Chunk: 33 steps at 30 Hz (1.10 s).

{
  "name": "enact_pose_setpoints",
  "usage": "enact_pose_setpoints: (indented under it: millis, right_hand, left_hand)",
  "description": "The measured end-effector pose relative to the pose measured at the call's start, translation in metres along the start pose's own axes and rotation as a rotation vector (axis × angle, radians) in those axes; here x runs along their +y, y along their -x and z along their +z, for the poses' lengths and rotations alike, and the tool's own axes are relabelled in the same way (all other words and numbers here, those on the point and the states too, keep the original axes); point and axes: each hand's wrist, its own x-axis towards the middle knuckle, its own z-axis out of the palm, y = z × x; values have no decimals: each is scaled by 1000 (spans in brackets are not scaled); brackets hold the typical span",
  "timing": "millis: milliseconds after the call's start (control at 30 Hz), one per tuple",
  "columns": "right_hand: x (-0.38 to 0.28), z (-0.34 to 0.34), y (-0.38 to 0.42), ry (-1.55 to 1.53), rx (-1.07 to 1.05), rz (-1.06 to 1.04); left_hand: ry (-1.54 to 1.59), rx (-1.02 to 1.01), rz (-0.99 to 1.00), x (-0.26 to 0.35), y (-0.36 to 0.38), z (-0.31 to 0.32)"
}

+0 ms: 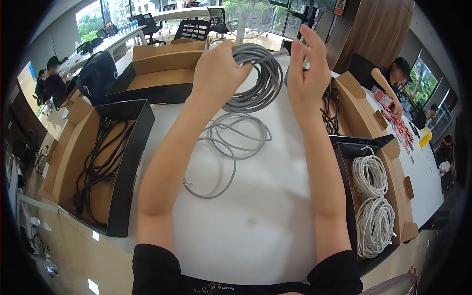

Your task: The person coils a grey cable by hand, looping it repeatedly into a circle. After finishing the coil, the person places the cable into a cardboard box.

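Note:
My left hand (219, 71) is closed around the top of a coiled grey cable (268, 73), held up above the white table (246, 236). Looser loops of grey cable (238, 132) lie on the tabletop below the coil. One end, with what looks like a small clear plug (187, 182), rests near my left forearm. To the right of the coil, my right hand (309, 73) is raised with its index finger stretched up and the thumb apart from it. A blurred cable end (283, 51) sticks out from the coil toward that thumb, seemingly not gripped.
At left, an open box (123, 196) holds black power cords (101, 162). Another open box (162, 78) stands behind. On the right, one box contains dark cables (332, 110), another white cable coils (371, 177). A person (388, 81) sits at the far right table.

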Motion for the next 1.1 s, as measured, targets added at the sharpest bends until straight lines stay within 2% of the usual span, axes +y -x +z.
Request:
enact_pose_setpoints:
  millis: [67, 133, 200, 233, 333, 467, 567, 667, 700, 800, 833, 933, 1100]
  right_hand:
    - [4, 4, 2, 225, 61, -379]
    - [-11, 9, 12, 286, 17, -441]
    - [-17, 16, 22, 337, -49, -486]
    - [-14, 20, 30, 311, -160, -510]
    - [-14, 29, 41, 491, -295, -509]
    - [-15, 28, 40, 519, -317, -321]
    - [-3, 27, 32, 570, -257, -248]
    - [16, 12, 27, 478, -364, -113]
    - [17, 12, 25, 456, -296, -122]
    - [16, 6, 19, 227, -463, 41]
    - [17, 6, 17, 63, -484, 100]
    - [10, -11, 3, -397, -957, 563]
    - [14, -35, -9, -671, -1232, 522]
  left_hand:
    - [29, 43, -24, -7, -3, 0]
    - [110, 130, 30, -14, -4, -1]
    - [98, 109, -2, -18, -7, -4]
    - [94, 100, -17, -18, -8, -6]
    - [130, 103, -62, -16, -7, -2]
    - [120, 76, 7, -5, -3, -1]
    - [95, -10, 93, -5, 1, 7]
    - [84, -82, 216, 8, 8, 12]
    - [118, -81, 227, 8, 8, 14]
    - [33, -133, 365, 2, 3, 5]
    - [-18, -133, 438, 0, 2, -1]
    - [-85, -144, 609, -2, 3, -11]
    - [166, -108, 714, -4, 9, 4]
